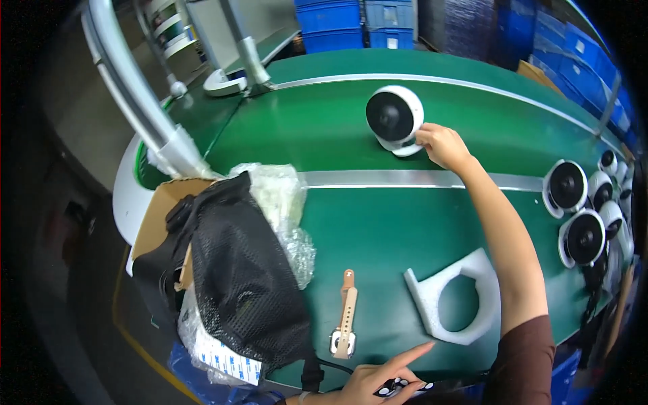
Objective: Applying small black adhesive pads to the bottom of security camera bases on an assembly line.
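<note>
From here I get a bright view of the green table (378, 233), its shadows soft, though I cannot pin down the light's source. The metal strip (385, 179) carries a pale sheen, and the crumpled clear plastic (302, 253) throws small glints. The round white device (395, 118) loses detail in its black face. At left, my floor (74, 283) view turns dim; fisheye bending and black corners frame everything.

The lower edge cuts off part of the left hand (370, 382). Its fingers partly cover a black-and-white item (387, 389) of indeterminable kind. The right hand (443, 144) covers a small portion of the round white device (391, 116). A black bag (246, 270) conceals much of the cardboard box (165, 206). Clustered devices (599, 191) at right partly hide one another.
</note>
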`<state>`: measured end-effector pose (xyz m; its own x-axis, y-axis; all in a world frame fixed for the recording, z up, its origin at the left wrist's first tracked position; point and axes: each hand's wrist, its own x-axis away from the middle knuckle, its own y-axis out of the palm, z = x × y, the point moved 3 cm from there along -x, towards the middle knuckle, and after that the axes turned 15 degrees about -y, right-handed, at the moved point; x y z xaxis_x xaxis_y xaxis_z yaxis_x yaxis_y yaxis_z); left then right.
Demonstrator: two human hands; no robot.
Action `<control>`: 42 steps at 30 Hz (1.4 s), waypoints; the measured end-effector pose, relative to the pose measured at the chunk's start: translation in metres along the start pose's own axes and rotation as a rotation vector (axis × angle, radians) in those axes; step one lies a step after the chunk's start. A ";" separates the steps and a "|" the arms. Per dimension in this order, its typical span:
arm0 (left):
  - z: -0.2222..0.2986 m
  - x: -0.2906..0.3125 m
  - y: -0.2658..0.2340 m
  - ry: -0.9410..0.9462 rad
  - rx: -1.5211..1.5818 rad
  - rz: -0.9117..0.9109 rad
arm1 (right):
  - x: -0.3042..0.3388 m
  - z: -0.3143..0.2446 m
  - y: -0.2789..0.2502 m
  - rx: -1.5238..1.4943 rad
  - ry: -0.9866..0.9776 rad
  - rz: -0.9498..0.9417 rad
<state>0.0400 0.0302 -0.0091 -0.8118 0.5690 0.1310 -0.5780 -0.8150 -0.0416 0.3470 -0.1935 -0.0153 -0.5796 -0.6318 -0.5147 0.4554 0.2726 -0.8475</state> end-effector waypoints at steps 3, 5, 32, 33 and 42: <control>0.001 -0.001 -0.003 0.032 -0.053 0.042 | 0.030 0.033 0.002 -0.145 0.129 -0.043; -0.002 0.000 -0.002 -0.023 0.006 -0.024 | 0.049 0.050 0.014 -0.130 0.178 -0.275; 0.015 0.049 -0.013 0.288 -0.123 0.290 | 0.217 -0.218 -0.200 -0.832 0.532 -0.095; 0.010 0.062 -0.025 0.362 -0.158 0.433 | 0.242 -0.213 -0.198 -0.811 0.621 0.086; -0.058 0.129 -0.025 0.046 -0.511 0.029 | 0.271 -0.199 -0.208 -0.835 0.648 0.268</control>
<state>-0.0550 0.1301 -0.0487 -0.8241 0.5609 0.0791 -0.5128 -0.6793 -0.5250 -0.0395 -0.2769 -0.0047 -0.8874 -0.0423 -0.4590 0.1596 0.9060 -0.3921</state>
